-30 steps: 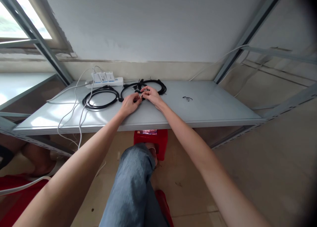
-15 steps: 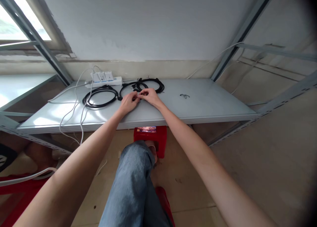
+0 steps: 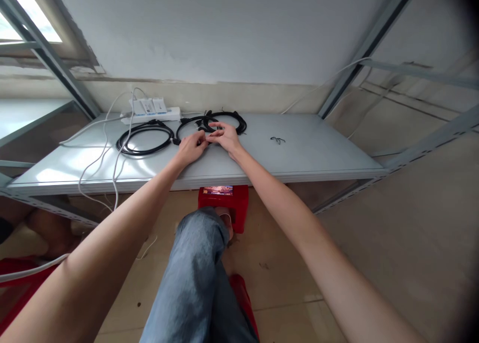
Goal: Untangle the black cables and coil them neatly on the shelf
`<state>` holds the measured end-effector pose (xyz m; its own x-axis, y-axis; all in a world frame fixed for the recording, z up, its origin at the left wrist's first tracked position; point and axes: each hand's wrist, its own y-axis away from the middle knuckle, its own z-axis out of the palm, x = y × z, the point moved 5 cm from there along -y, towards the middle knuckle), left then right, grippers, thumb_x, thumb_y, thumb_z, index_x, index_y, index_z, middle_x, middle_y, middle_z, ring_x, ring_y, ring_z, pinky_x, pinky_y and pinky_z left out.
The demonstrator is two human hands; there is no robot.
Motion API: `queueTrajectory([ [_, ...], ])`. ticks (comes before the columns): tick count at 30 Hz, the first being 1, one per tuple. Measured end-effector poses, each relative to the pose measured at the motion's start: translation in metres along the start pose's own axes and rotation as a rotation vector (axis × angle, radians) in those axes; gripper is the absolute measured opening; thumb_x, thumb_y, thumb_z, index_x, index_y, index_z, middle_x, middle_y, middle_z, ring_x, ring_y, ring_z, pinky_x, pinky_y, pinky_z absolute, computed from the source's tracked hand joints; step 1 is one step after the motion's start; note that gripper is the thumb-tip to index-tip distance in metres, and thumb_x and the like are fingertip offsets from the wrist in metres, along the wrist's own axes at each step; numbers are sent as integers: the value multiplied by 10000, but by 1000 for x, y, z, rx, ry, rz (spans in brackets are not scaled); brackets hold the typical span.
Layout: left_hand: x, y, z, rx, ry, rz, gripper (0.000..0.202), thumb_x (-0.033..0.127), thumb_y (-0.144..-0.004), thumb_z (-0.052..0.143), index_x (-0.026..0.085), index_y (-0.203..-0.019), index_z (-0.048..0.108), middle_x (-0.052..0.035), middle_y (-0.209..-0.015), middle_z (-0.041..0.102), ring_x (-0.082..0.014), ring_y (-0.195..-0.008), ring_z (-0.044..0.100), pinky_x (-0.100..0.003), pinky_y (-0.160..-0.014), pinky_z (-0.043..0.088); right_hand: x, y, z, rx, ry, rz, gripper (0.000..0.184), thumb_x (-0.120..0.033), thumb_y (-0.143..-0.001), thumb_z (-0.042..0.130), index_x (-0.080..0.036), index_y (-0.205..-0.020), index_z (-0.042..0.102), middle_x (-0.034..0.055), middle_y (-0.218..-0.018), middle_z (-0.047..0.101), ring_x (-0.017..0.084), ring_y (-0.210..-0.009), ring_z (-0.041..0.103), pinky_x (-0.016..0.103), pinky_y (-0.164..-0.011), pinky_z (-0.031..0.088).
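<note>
My left hand (image 3: 191,147) and my right hand (image 3: 224,137) meet near the front of the middle black cable coil (image 3: 187,125). Their fingertips pinch a black cable (image 3: 207,139) between them, and the fingers hide the exact grip. Behind my right hand lies another black cable coil (image 3: 235,118), overlapping the middle one, with small black connectors where they cross. A third black cable coil (image 3: 144,153) lies to the left, its end near my left hand. A white power strip (image 3: 149,115) with white plugs stands behind it.
The grey metal shelf (image 3: 299,156) carries everything. A small black wire twist (image 3: 277,140) lies on it to the right. White cords (image 3: 112,148) hang over its front left edge. Below are a red stool (image 3: 223,203) and my jeans-covered knee (image 3: 198,243).
The whole scene has shifted slightly left and up in view as my head moved. My hands stay together at the coil, and my right fingers have shifted a little.
</note>
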<state>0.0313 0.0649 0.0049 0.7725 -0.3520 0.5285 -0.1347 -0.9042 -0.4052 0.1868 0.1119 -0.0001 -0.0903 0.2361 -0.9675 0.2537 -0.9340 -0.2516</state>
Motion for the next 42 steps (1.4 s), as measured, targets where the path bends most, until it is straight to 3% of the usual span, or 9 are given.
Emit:
queueTrajectory([
  [7,6,5,-3,-48,-34,-22,153,307,-981,560,248,-980,702,-60,-946,748,-301,-978,687,-401,-890,460,-1,3,1,-36,42,10,544,-223,-676,981,-170,-1170,759,43,-855,809,231,-938,787,442,-1039,628],
  [13,15,9,-4,-103,-108,-30,252,340,-1053,490,235,-1068,719,-70,-1015,783,-281,-991,683,-375,-859,445,-1,1,5,-112,94,-69,357,-254,-823,830,-148,-1158,770,53,-834,812,216,-941,777,425,-1079,592],
  [18,15,8,-3,-108,-123,-8,224,304,-1017,528,234,-1024,741,-74,-1033,780,-274,-974,670,-369,-853,430,1,-4,10,-148,150,-150,225,-302,-884,739,-179,-1069,775,-8,-683,704,183,-763,702,376,-921,621],
  [22,12,7,-4,-90,-73,-34,245,317,-1023,520,225,-1003,746,-65,-939,766,-258,-907,642,-359,-823,426,0,-3,9,-106,154,-201,260,-333,-896,755,-200,-1118,725,-5,-791,691,125,-628,578,271,-659,556],
  [25,11,7,-5,-67,-59,-49,241,315,-1023,517,220,-958,728,-60,-888,742,-251,-863,624,-349,-783,406,0,-3,9,-87,215,-247,367,-337,-838,838,-218,-1152,690,-15,-867,663,94,-604,521,232,-583,488],
  [35,13,7,-6,-59,-56,-70,213,299,-1022,534,219,-913,698,-55,-879,730,-253,-859,638,-356,-797,406,-3,1,9,-32,351,-277,319,-304,-864,809,-222,-1125,644,-30,-814,646,135,-665,575,272,-691,529],
  [42,10,5,-4,-59,-52,-75,202,266,-981,532,224,-941,725,-56,-915,753,-269,-914,659,-368,-837,434,-16,16,15,-12,603,-407,187,-182,-932,699,-219,-1108,647,-26,-792,627,183,-787,621,323,-843,528],
])
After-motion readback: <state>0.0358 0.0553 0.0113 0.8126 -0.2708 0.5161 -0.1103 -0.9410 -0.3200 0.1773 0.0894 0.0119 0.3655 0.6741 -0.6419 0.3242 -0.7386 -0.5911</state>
